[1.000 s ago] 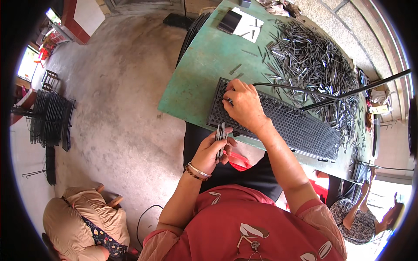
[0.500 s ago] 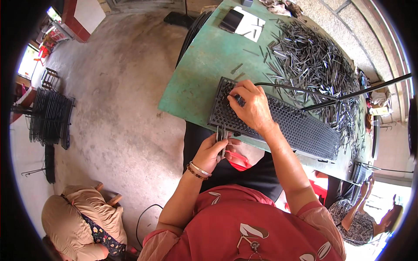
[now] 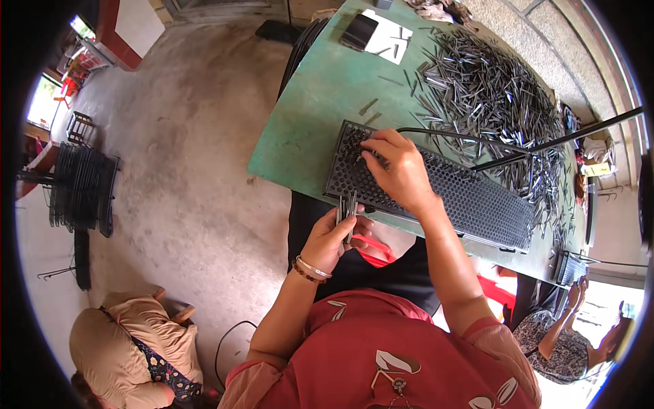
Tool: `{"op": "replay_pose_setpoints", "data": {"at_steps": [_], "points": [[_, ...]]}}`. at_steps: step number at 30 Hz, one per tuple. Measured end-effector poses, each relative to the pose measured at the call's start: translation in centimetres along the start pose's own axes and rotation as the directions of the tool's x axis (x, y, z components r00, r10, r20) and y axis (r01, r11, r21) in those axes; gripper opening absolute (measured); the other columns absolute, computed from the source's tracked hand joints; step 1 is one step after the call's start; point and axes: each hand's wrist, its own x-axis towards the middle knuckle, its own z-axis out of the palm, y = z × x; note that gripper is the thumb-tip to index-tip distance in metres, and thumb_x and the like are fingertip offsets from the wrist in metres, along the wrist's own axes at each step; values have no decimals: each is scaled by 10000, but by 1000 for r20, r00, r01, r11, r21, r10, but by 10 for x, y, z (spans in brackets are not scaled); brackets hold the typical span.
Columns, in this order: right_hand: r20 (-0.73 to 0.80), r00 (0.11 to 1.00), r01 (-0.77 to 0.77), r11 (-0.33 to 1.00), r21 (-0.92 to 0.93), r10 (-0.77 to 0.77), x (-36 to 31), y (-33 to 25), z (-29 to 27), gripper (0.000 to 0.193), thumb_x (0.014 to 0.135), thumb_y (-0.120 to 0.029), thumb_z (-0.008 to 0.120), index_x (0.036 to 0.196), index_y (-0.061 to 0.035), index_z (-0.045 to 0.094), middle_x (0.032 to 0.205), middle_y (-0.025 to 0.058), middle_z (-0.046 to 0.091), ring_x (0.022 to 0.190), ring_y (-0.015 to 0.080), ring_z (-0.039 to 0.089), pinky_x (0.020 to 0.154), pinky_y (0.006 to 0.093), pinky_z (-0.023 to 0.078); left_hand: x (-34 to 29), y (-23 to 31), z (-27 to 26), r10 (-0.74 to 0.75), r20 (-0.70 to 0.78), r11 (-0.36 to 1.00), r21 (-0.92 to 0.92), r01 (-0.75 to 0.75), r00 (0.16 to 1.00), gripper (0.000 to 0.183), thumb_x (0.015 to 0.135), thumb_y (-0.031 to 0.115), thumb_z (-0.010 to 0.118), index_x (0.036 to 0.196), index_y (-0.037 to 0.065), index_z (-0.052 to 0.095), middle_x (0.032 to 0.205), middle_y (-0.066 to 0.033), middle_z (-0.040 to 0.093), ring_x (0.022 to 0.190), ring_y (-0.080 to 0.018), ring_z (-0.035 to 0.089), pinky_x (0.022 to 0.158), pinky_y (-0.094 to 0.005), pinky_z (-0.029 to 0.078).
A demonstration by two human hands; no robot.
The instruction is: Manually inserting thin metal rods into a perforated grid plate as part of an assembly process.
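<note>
A long black panel [image 3: 480, 204] covered with rows of round holes lies slantwise along the near edge of the green table [image 3: 300, 146]. My left hand [image 3: 325, 240], just below the panel's left end, is closed round a small bundle of thin dark strips [image 3: 346, 211] that point upward. Over the left part of the panel, my right hand [image 3: 405, 176] has its thumb and fingertips pinched together close to the holes. Whatever is between those fingertips is too small to make out. Short dark pieces stand in the holes around them.
A large heap of loose dark strips [image 3: 490, 88] covers the table's far right. A phone [image 3: 359, 32] and white paper [image 3: 398, 33] lie at the far edge. A thin black rod [image 3: 579, 134] crosses over from the right. Two people sit nearby, one lower left, one lower right.
The strips in my left hand have fanned slightly apart. My right hand has shifted a little to the right and down, still pinched over the panel's left part.
</note>
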Motion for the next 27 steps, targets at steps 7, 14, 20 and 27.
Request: {"op": "replay_pose_setpoints", "data": {"at_steps": [7,14,20,27], "points": [[561,754,-655,440,614,340,-38,-20,-19,177,862,-131,670,920,37,675,807,46,639,729,74,563,615,233,456,4,1,15,101,18,989,102,-102,995,258,956,186,517,1147,12,516,996,-100,636,873,-170,633,714,-308,562],[602,666,-736,260,625,439,-46,-17,-18,208,839,-142,691,936,42,688,727,40,652,652,78,564,587,230,462,7,-5,22,87,-50,995,59,-84,995,237,954,200,525,1097,12,538,977,-94,641,834,-150,637,686,-288,564],[602,646,-751,247,612,469,-44,-17,-21,207,854,-142,667,952,39,687,744,33,653,623,74,545,563,221,448,9,-10,13,148,-33,972,191,-139,988,219,958,203,524,1060,13,558,825,-50,614,613,-71,545,475,-200,437],[224,686,-603,368,708,692,-38,-2,-19,210,878,-129,644,1010,35,661,850,51,675,632,62,541,569,201,460,10,-4,19,102,-53,981,171,-92,993,290,959,253,522,1106,7,570,807,-33,582,572,-47,450,457,-192,353]]}}
